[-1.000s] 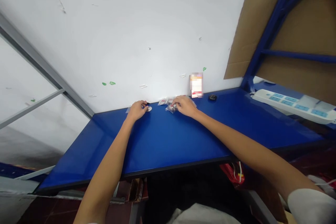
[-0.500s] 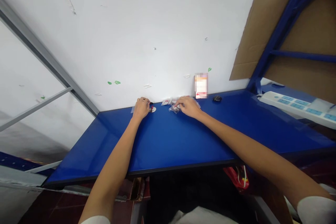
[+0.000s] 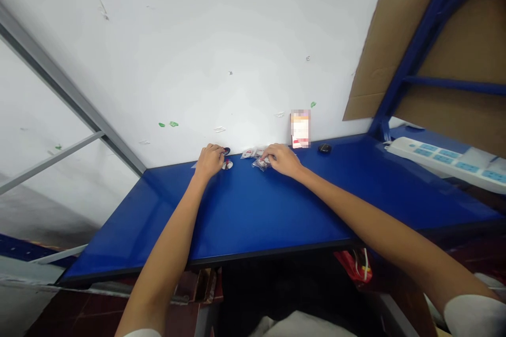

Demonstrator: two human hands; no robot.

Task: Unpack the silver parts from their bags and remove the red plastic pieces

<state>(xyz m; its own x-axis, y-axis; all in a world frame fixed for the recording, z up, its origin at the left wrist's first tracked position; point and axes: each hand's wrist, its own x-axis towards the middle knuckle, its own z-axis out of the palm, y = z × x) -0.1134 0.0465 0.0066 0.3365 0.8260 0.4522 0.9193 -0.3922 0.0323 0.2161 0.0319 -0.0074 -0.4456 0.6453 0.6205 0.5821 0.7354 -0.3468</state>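
Observation:
At the back of the blue table, my left hand (image 3: 211, 161) has its fingers curled, their tips on a small black round item (image 3: 226, 151). A white disc with red marks (image 3: 227, 165) lies just in front of that item. The edge of a clear plastic bag (image 3: 193, 166) shows beside the left hand. My right hand (image 3: 283, 160) is bent over a small pile, thumb and fingers closed on a clear plastic packet (image 3: 261, 164). Behind it are more small packets with white and red contents (image 3: 248, 153), partly hidden by the hand.
A blurred orange and white box (image 3: 300, 130) stands against the white wall, with a small black object (image 3: 324, 148) to its right. A white power strip (image 3: 446, 160) lies at far right beside a blue frame (image 3: 415, 47). The table's front edge (image 3: 272, 254) is black.
The black round item now shows more fully at my left fingertips, farther back from the disc. My right hand stays on the packets. The whole view has shifted slightly.

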